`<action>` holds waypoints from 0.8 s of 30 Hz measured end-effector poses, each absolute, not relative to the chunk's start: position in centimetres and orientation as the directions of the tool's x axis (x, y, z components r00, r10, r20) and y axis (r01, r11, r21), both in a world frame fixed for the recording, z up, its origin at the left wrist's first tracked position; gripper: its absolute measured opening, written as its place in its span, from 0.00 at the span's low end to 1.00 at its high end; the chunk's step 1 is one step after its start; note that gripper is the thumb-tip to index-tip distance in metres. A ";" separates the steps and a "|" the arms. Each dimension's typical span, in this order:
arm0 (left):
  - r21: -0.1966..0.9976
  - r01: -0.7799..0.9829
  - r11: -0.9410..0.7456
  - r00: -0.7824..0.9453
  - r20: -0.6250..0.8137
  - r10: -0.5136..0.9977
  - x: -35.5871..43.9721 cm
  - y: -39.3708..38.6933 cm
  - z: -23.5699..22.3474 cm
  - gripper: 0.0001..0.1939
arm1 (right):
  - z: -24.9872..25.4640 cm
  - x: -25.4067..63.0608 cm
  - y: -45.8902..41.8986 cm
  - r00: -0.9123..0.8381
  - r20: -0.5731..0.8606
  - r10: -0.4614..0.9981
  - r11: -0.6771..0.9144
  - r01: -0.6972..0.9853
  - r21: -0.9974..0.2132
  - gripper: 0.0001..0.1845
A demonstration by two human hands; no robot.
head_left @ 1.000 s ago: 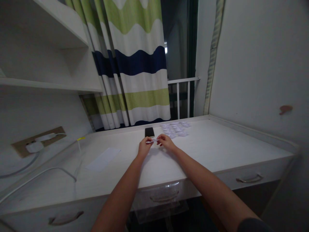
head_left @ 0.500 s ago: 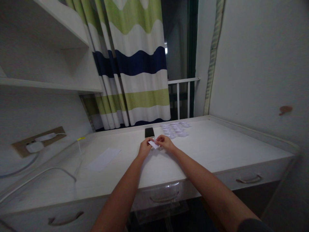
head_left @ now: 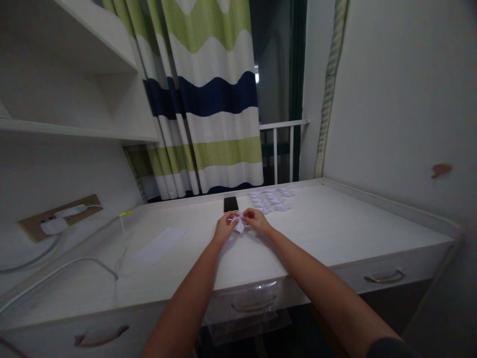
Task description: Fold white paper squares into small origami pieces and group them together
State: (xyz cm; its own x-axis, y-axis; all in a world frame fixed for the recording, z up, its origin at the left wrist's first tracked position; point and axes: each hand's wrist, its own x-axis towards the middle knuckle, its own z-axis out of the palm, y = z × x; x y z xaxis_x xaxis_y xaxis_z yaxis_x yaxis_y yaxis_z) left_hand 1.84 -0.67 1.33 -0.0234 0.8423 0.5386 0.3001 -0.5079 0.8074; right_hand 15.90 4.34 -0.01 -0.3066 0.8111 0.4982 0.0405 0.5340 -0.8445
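Across the lower view, a white desk (head_left: pixel 357 219) fronted by drawers (head_left: pixel 421 271) is seen, and behind it a curtain (head_left: pixel 219 94) striped in green, navy and white is hung beside a railing (head_left: pixel 275 154). Toward the desk's left side a flat sheet (head_left: pixel 160 246) of white paper is laid; near the back edge, small folded pieces (head_left: pixel 274 200) are set close together in rows. Between these, the left hand (head_left: pixel 224 227) and right hand (head_left: pixel 255 219) are held near each other — a black phone (head_left: pixel 231 204) is placed just beyond. Between both hands a folded white paper (head_left: pixel 239 226) is pinched by thumbs and fingers — its exact creases cannot be made out.
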 end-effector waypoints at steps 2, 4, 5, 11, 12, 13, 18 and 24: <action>0.795 0.320 -0.515 -0.021 0.549 0.835 1.8 -0.8 1.4 0.07 | 0.1 15.9 4.3 -0.292 0.500 0.815 0.538 0.062 -0.841 0.05; 0.788 0.347 -0.509 -0.028 0.551 0.834 1.8 -0.8 1.5 0.08 | 0.1 15.9 4.3 -0.282 0.498 0.820 0.539 0.084 -0.838 0.05; 0.782 0.360 -0.508 -0.029 0.554 0.832 1.8 -0.8 1.5 0.08 | 0.1 15.9 4.2 -0.277 0.498 0.821 0.540 0.095 -0.837 0.05; 0.741 0.421 -0.523 -0.042 0.592 0.805 1.8 -0.5 1.1 0.08 | 0.2 15.9 3.9 -0.262 0.535 0.803 0.584 0.166 -0.794 0.04; 0.731 0.438 -0.523 -0.043 0.598 0.800 1.8 -0.5 1.0 0.08 | 0.3 15.9 3.7 -0.265 0.542 0.798 0.593 0.180 -0.785 0.04; 0.721 0.455 -0.522 -0.044 0.604 0.796 1.8 -0.5 1.0 0.08 | 0.4 16.0 3.6 -0.268 0.547 0.793 0.601 0.195 -0.775 0.04; 0.675 0.525 -0.519 -0.030 0.624 0.781 1.9 -0.7 1.1 0.09 | 0.6 16.0 3.0 -0.299 0.569 0.766 0.636 0.224 -0.739 0.02; 0.649 0.560 -0.514 -0.019 0.631 0.776 1.9 -0.7 1.1 0.08 | 0.8 15.9 2.8 -0.351 0.576 0.738 0.646 0.123 -0.753 0.05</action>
